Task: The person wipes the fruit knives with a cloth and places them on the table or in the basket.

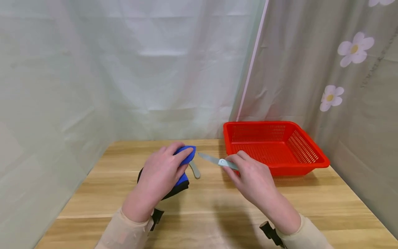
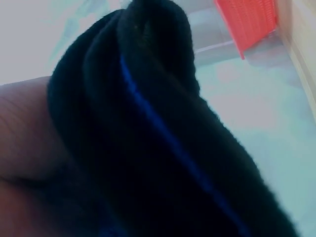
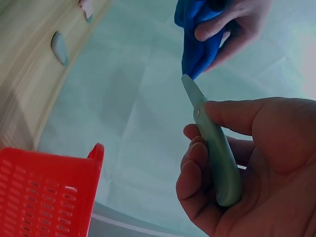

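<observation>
My left hand point(image 1: 160, 171) grips a folded blue cloth point(image 1: 188, 154) with black edging. That cloth's dark folds point(image 2: 143, 118) fill most of the left wrist view. In my right hand point(image 1: 254, 175) is a folding knife with a pale green handle point(image 3: 217, 158), held between thumb and fingers. Its blade point(image 1: 207, 158) is out and points left at the cloth; in the right wrist view the tip overlaps the cloth's lower end. A second grey-green knife handle point(image 1: 195, 170) lies on the table just right of my left hand, its far end hidden behind cloth and fingers.
A red plastic basket point(image 1: 323, 162) with slotted walls stands at the back right of the wooden table point(image 1: 211, 214). A small pinkish item point(image 3: 86, 8) lies near the table edge in the right wrist view. Pale curtains point(image 1: 174, 69) hang behind and beside the table.
</observation>
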A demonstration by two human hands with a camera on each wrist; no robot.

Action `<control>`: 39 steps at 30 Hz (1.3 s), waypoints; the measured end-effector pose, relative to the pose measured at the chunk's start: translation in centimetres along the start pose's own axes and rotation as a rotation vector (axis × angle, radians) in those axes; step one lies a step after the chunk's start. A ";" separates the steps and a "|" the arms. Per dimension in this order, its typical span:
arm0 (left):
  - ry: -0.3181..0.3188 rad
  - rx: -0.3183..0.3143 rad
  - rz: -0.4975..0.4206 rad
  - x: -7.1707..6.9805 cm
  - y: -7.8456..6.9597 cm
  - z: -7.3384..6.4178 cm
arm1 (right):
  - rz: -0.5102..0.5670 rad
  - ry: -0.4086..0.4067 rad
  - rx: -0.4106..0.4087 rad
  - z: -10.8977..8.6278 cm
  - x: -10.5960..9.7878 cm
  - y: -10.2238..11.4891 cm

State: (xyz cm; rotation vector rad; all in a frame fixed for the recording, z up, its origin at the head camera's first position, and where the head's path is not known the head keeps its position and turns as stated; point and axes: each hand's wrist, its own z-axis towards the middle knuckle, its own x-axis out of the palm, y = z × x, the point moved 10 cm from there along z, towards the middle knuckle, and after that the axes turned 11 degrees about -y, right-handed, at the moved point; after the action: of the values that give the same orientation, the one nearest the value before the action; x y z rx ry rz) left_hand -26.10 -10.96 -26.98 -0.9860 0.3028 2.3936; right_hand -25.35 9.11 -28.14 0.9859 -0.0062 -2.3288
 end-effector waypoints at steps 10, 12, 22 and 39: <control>0.010 0.027 0.000 0.1 -0.1 0.2 | -0.046 0.011 0.022 0.7 -0.3 -2.1; 0.011 0.042 -0.003 0.1 -0.1 0.3 | -0.062 0.013 0.027 1.0 -0.5 -2.8; 0.009 0.061 -0.011 -0.1 -0.1 0.2 | -0.166 0.067 0.011 2.4 0.1 -6.3; 0.054 0.033 -0.046 0.0 0.6 -1.8 | -0.355 0.292 0.145 4.3 3.1 -11.7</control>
State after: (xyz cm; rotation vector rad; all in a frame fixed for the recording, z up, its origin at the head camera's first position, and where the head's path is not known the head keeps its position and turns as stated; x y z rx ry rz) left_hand -25.38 -12.16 -28.22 -1.0323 0.3348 2.3160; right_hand -36.03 16.12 -29.69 1.4969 0.1276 -2.5006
